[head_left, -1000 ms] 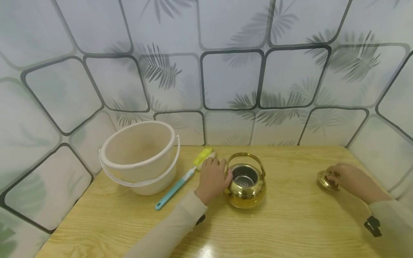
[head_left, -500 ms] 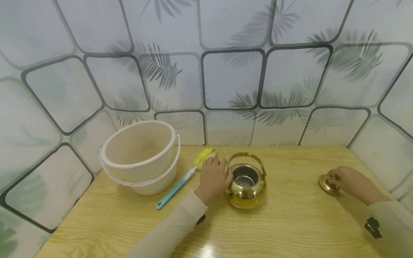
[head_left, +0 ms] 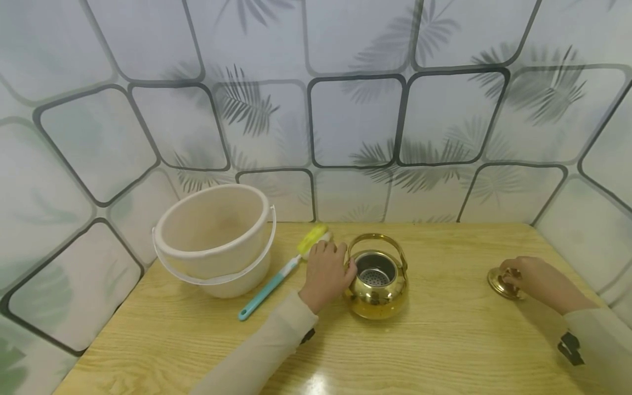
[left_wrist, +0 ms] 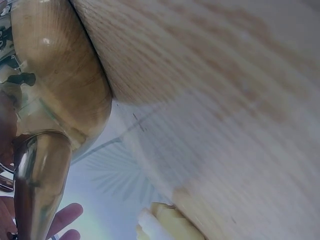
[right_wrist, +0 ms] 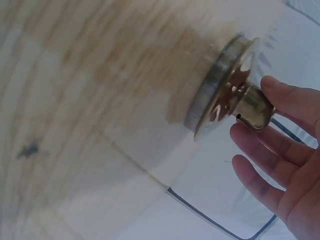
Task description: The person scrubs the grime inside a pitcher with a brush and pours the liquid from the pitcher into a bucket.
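Note:
A shiny gold teapot [head_left: 377, 300] stands uncovered in the middle of the table, its handle raised and a perforated strainer [head_left: 375, 274] inside. At its left side my left hand [head_left: 324, 274] holds it by the spout [left_wrist: 42, 175], which the hand covers in the head view. Fingertips [left_wrist: 69, 216] show beyond the spout in the left wrist view. Far to the right, the gold lid [head_left: 498, 286] rests on the table, rim down. My right hand [head_left: 538, 278] pinches its knob [right_wrist: 254, 108] between thumb and fingers.
On the left stands a cream bucket [head_left: 232, 277] with its white handle hanging down in front. Between bucket and teapot lies a brush with a blue handle [head_left: 266, 293] and a yellow head [head_left: 312, 239]. A patterned wall [head_left: 353, 123] borders the wooden table [head_left: 444, 345].
The lid, slightly tilted a second ago, has come down flat on the table and a little to the right with my right hand. My left hand and the teapot stay put.

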`<act>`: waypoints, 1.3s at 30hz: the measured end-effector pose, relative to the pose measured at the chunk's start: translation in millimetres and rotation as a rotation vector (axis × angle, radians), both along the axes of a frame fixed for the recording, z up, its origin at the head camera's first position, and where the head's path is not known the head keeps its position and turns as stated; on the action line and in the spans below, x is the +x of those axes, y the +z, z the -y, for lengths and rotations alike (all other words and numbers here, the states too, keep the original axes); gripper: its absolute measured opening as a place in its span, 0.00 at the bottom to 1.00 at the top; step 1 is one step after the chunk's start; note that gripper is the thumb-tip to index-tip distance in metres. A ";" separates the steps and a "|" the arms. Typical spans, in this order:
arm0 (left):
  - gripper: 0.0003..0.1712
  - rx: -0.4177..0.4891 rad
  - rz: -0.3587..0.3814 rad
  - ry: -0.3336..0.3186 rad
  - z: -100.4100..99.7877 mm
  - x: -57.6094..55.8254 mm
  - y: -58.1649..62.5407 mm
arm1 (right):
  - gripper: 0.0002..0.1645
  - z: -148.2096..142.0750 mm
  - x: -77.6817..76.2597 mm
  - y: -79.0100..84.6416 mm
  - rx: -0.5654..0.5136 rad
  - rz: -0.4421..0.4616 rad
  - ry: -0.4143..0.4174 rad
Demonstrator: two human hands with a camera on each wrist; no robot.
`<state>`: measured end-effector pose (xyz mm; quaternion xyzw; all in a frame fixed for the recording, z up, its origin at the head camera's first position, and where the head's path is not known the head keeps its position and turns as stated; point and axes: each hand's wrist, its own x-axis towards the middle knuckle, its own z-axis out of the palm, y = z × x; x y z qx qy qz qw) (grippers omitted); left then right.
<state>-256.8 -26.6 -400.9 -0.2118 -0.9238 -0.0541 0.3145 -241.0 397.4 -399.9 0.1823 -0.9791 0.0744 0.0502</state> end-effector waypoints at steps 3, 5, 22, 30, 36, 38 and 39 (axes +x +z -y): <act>0.13 -0.001 0.006 0.003 -0.1 0.3 0.5 | 0.19 2.9 1.1 3.5 0.008 -0.028 -0.013; 0.13 -0.001 0.012 0.003 -0.2 0.9 1.1 | 0.22 5.3 1.6 6.6 0.014 -0.087 -0.006; 0.13 -0.005 -0.002 0.002 0.6 0.0 1.4 | 0.34 101.4 13.6 70.6 -0.059 -0.570 0.311; 0.13 -0.005 -0.019 0.008 0.7 -0.4 2.2 | 0.18 174.2 31.8 72.8 -0.108 -0.551 0.502; 0.14 -0.017 -0.010 0.022 0.3 0.0 3.0 | 0.18 208.8 32.9 60.1 -0.104 -0.476 0.591; 0.14 -0.023 -0.010 0.025 0.0 0.5 3.1 | 0.17 214.9 32.0 55.1 -0.094 -0.451 0.599; 0.14 -0.027 -0.011 0.026 -0.2 0.8 3.2 | 0.16 217.0 31.1 52.4 -0.090 -0.439 0.602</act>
